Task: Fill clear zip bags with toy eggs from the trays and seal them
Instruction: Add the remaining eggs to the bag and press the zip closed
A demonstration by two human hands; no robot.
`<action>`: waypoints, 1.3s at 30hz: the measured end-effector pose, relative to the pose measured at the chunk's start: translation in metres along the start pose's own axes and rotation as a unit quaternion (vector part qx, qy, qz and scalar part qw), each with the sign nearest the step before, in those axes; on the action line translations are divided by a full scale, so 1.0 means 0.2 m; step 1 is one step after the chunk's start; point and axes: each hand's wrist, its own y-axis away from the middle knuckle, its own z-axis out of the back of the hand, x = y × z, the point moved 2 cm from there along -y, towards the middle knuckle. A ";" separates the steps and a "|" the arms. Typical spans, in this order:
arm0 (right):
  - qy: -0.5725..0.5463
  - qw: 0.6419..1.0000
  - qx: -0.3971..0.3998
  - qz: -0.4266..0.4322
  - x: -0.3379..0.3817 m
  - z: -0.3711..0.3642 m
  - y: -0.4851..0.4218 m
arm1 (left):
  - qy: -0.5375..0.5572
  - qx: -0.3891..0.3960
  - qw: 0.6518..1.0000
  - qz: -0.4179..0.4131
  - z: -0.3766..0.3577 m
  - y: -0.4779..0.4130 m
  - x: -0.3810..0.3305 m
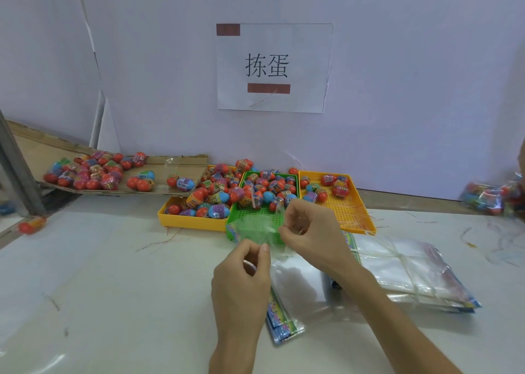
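White table (113, 288) up close, scuffed with faint pen marks, and both forearms reach in over it from the bottom edge. Left hand (241, 277) sits nearer, fingers curled, its grip pinched tight on the lower edge of a clear bag (255, 228). Right hand (309, 231) is just beyond and beside it, grip likewise clamped on the same bag at its right side. So the bag hangs stretched between the two hands, lifted off the table, right in front of the green tray's near end. You can see the green straight through it.

Under the wrists, a flat bag (295, 288) with a printed header lies on the table. To the right of it, a stack (406, 271) of more empty bags, tied with a strip.

Moving back: three trays side by side, touching. Left tray (181, 220), yellow, is heaped with eggs (218, 197). Green tray (255, 213) in the middle holds eggs at its far end, near end bare. Right tray (346, 211), yellow-orange, carries only a few at the back.

Further left, a sloping cardboard sheet (159, 174) holds another scatter of eggs, and one stray egg (31, 226) lies at the table's left edge. Far right, filled bags (494, 197) sit against the wall, blurred.

Behind it all, a pale wall (397, 89) with a paper sign (272, 66) taped up.
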 end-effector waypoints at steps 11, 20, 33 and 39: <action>0.002 1.000 0.010 0.012 0.01 -0.01 0.00 | 0.006 0.016 1.000 -0.005 0.00 0.00 -0.02; -0.019 0.999 0.039 -0.022 0.02 -0.03 0.00 | 0.005 0.050 0.997 -0.053 -0.03 0.01 -0.03; 0.083 0.994 0.022 -0.070 -0.04 -0.05 0.02 | 0.001 0.039 0.998 -0.058 -0.02 0.02 -0.03; 0.091 0.992 -0.036 -0.079 -0.03 -0.01 0.02 | -0.021 -0.022 0.999 -0.020 0.00 0.02 -0.02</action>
